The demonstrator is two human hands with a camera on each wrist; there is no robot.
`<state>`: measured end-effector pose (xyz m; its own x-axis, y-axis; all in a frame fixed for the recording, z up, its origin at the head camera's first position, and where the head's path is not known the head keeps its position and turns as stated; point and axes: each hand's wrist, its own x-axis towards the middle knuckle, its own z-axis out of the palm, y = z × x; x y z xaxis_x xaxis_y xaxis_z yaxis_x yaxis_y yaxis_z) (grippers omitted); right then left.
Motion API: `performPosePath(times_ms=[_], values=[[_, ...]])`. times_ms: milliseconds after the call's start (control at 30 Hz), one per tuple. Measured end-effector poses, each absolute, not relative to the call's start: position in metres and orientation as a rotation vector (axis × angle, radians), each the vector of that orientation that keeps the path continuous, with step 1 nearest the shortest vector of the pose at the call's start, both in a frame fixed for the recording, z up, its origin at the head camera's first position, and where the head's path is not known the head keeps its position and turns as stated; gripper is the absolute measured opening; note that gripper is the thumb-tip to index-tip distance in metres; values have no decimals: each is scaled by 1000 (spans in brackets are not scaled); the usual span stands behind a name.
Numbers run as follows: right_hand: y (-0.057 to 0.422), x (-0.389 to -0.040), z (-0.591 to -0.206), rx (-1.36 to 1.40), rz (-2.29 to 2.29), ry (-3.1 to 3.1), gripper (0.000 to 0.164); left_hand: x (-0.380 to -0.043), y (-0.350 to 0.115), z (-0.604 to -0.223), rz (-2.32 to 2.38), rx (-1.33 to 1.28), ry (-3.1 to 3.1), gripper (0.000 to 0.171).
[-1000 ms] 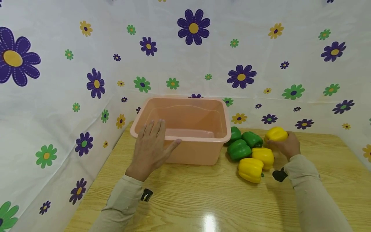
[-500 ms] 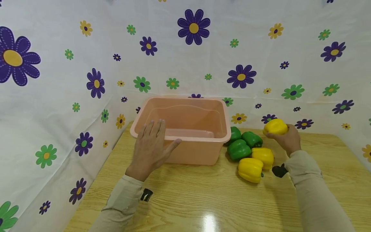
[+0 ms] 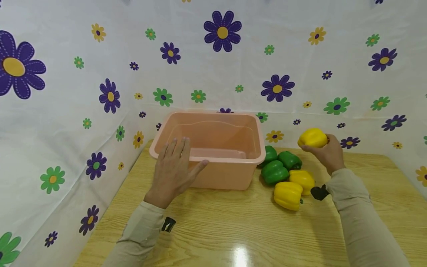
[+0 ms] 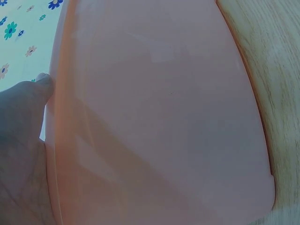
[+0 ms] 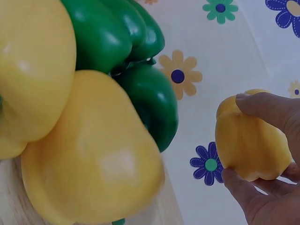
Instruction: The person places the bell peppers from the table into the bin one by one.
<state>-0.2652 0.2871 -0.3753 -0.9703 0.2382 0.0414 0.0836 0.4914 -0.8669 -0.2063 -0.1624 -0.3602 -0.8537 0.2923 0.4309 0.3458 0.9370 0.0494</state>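
Toward the right side of the head view, we see the right hand (image 3: 330, 152) with its fingers curled round a yellow pepper (image 3: 312, 138), held up in the air against the flowered cloth (image 3: 233, 63). In the right wrist view, we find a gap of cloth between this pepper and the cluster at upper left. Left of centre, the left hand (image 3: 174, 174) lies flat over the front rim of a pink tub (image 3: 221, 174), fingers straight, thumb spread to the right. The tub's mouth is uncovered, and we see its inner floor. Beside its right wall sit three green peppers (image 3: 275, 172), with two more yellow peppers (image 3: 288, 195) just in front. Below them, we have a broad stretch of tabletop (image 3: 247, 226); its left edge slants down to lower left, and its far edge runs along the cloth.
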Motion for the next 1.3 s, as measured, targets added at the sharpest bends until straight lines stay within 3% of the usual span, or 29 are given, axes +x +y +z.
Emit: performPosePath(times_ms=[1300], values=[[250, -262, -342, -150, 1512, -2511, 99, -206, -163, -362, -190, -465, -2650, 94]])
